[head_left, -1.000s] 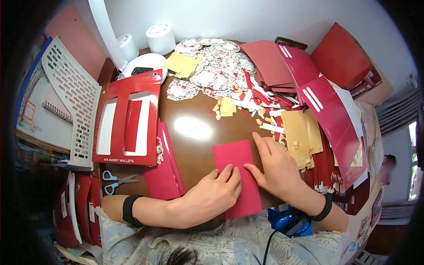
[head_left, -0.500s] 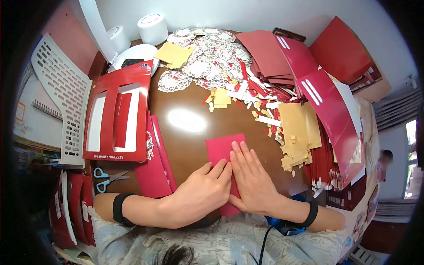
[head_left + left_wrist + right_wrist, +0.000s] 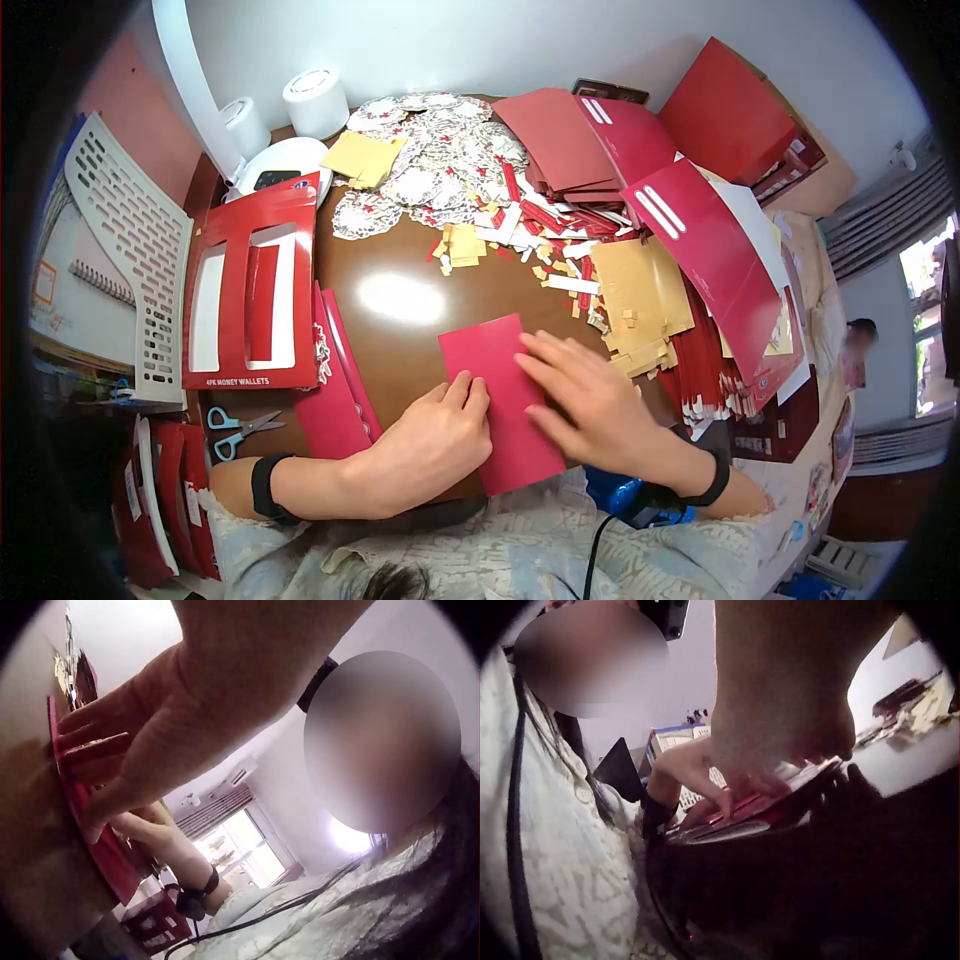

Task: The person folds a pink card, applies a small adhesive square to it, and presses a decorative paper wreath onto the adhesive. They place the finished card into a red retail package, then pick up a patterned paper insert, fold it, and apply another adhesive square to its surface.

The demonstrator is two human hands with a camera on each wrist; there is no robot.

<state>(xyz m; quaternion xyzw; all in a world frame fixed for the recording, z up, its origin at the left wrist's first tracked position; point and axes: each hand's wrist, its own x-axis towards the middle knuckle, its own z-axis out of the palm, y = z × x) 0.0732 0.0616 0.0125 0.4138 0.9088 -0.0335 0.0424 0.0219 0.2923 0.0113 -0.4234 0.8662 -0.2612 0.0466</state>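
Observation:
A pinkish-red oblong of card (image 3: 515, 405) lies on the brown desk in front of the person. My left hand (image 3: 435, 435) rests on its left long side with the fingers bent a little. In the left wrist view the left fingers (image 3: 94, 746) lie along the card, and the thumb is at its near edge. Over the right long side is my right hand (image 3: 600, 410), its fingers extended and thumb spread. The right wrist view is dark, and the wrist hides most of that hand.
To the left are a red money-wallet box (image 3: 255, 290), more red cards (image 3: 335, 410) and blue-handled scissors (image 3: 240, 430). White ornate cutouts (image 3: 440, 160) pile up at the back. Paper scraps (image 3: 560, 245), gold envelopes (image 3: 640, 290) and red folders (image 3: 700, 260) crowd the right.
Half a second ago the right hand lay flat on the card beside the left hand; now it has drawn back to the right. The left hand stays on the card. The head view has shifted.

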